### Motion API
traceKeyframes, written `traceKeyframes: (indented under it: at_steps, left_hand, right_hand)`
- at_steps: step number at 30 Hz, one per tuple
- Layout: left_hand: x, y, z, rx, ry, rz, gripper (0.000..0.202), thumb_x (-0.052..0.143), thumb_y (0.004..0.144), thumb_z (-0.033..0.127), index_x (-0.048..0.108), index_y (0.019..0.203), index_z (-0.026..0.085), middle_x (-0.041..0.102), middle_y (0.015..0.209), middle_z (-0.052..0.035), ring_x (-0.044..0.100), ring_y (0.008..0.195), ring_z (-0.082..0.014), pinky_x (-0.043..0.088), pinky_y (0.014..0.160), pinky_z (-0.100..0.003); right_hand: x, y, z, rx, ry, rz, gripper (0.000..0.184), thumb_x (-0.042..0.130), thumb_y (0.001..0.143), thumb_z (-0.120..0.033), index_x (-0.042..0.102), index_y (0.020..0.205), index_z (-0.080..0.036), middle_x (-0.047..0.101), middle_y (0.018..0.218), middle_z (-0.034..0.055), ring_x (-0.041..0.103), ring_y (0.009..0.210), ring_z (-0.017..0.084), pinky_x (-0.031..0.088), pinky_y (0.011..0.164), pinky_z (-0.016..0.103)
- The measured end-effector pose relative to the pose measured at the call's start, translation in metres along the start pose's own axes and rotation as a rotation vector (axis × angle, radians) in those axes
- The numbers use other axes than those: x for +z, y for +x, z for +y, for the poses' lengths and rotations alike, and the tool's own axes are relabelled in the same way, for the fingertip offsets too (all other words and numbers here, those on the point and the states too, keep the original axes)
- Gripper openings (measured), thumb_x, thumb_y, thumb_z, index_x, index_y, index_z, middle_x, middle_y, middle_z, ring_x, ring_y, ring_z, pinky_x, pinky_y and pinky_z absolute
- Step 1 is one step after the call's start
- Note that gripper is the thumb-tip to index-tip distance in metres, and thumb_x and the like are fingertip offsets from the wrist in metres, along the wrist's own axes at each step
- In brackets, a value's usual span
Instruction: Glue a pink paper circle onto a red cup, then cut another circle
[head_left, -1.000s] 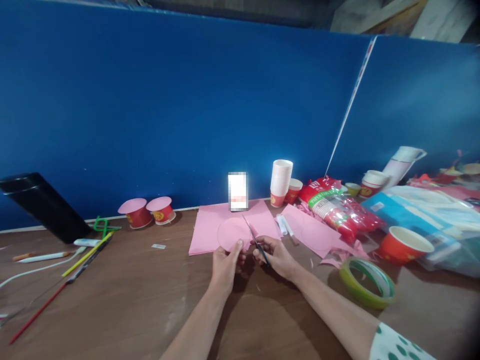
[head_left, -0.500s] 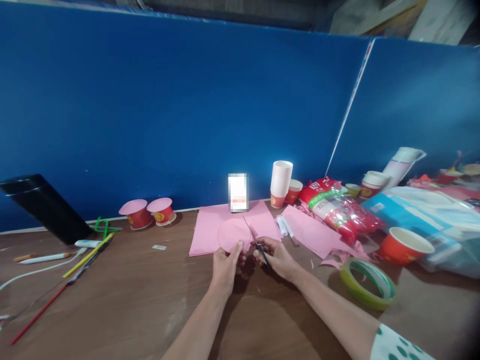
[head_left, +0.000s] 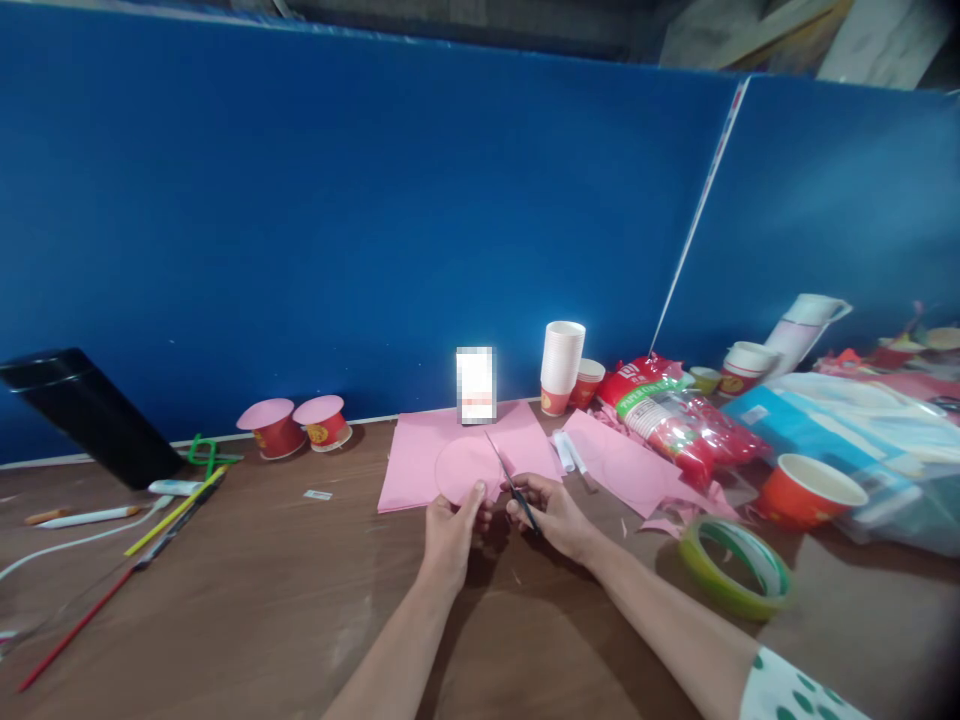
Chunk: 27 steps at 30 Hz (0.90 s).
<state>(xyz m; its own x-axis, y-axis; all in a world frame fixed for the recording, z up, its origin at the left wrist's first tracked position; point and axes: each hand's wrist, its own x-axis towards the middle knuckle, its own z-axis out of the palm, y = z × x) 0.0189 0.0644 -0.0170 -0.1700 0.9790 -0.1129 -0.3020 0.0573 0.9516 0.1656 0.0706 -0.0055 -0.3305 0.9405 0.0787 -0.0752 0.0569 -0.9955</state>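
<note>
Between thumb and fingers, my left hand (head_left: 456, 525) pinches the near edge of a round pink paper disc (head_left: 466, 468). My right hand (head_left: 551, 510) is closed on a pair of scissors (head_left: 523, 503) with dark handles. Their thin blades point away from me, along the right edge of the disc. Behind and beneath the disc lie pink paper sheets (head_left: 405, 460) on the brown table. Some fingers of both hands are hidden below the paper and the scissors.
Two red cups (head_left: 279, 435) with pink tops stand at left, near a black cylinder (head_left: 90, 420). To the right are stacked paper cups (head_left: 562, 360), a red cup package (head_left: 652, 410), a tape roll (head_left: 697, 570) and an orange-red cup (head_left: 799, 500). A blue partition (head_left: 337, 220) rises behind.
</note>
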Motion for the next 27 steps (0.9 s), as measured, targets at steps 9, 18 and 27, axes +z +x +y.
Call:
traceKeyframes:
  at_steps: [9,18,27]
  left_hand:
    - [-0.0001,-0.0003,-0.0002,0.019,0.007,0.002,0.035,0.065,0.06,0.042,0.061,0.065,0.008,0.059,0.052,-0.003,0.05,0.041,-0.0097,0.039,0.04,-0.02]
    - [0.0007,0.0006,-0.0011,0.041,0.009,0.0,0.031,0.065,0.06,0.039,0.062,0.065,0.009,0.059,0.052,-0.002,0.05,0.042,-0.0093,0.04,0.041,-0.02]
    - [0.0007,-0.0003,-0.0006,0.041,-0.005,-0.008,0.032,0.066,0.059,0.039,0.062,0.064,0.009,0.06,0.052,-0.0023,0.05,0.042,-0.0092,0.039,0.041,-0.02]
  right_hand:
    - [0.0004,0.0002,-0.0009,0.006,-0.022,0.002,0.033,0.066,0.066,-0.033,0.055,0.091,-0.014,0.05,0.056,-0.0038,0.043,0.045,0.007,0.035,0.044,0.02]
    - [-0.0006,-0.0002,0.0012,-0.011,-0.012,-0.004,0.033,0.065,0.066,-0.032,0.055,0.093,-0.014,0.051,0.057,-0.0037,0.044,0.047,0.007,0.036,0.045,0.02]
    - [-0.0003,0.0003,0.0009,-0.001,-0.015,-0.003,0.035,0.066,0.065,-0.034,0.055,0.092,-0.014,0.05,0.056,-0.0043,0.043,0.045,0.007,0.036,0.044,0.019]
